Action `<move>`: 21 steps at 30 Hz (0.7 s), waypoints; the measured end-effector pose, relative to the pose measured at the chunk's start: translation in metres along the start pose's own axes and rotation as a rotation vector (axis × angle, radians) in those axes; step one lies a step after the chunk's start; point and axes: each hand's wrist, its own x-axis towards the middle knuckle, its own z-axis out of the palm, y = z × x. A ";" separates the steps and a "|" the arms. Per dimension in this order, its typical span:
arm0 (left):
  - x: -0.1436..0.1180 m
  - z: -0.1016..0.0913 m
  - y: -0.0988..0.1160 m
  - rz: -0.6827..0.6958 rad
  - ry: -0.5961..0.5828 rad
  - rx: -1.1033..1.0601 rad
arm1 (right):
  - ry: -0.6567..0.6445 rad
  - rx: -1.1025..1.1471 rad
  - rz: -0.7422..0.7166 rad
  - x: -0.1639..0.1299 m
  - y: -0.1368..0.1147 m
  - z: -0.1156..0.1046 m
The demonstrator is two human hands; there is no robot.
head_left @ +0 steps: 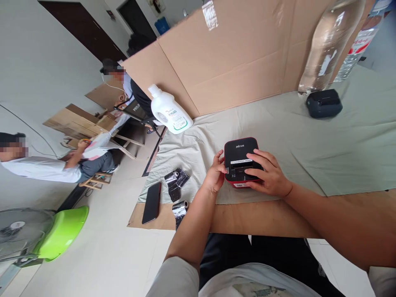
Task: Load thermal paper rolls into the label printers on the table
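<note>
A small black-topped printer [240, 154] with red sides sits on the cloth in front of me, a paper slot across its top. My left hand [215, 173] holds its left side, the thumb on the front left corner. From the right, my right hand [268, 173] grips it, fingers spread over the top near the slot and thumb low at the front edge. Left of my hands lie shiny dark-and-silver rolls [172, 178], with another roll [180, 209] partly behind my left forearm. A dark phone [152, 203] rests beside them.
A white jug [171, 111] stands against the cardboard wall [235, 53]. Back right are a large clear bottle [329, 45], a labelled water bottle [360, 43] and a dark rounded case [324, 103]. Two people sit at the left, near a fan [21, 231] and a green basin [66, 231].
</note>
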 end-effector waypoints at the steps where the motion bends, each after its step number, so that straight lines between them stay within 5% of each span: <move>1: 0.002 0.000 0.001 -0.010 -0.003 0.000 | 0.002 -0.012 -0.005 0.000 0.000 0.000; 16: 0.001 -0.004 0.002 -0.003 -0.146 0.106 | 0.015 0.002 0.010 0.001 0.000 0.002; 21: 0.003 -0.004 0.016 0.175 -0.035 0.395 | 0.094 0.050 0.027 0.001 0.004 0.002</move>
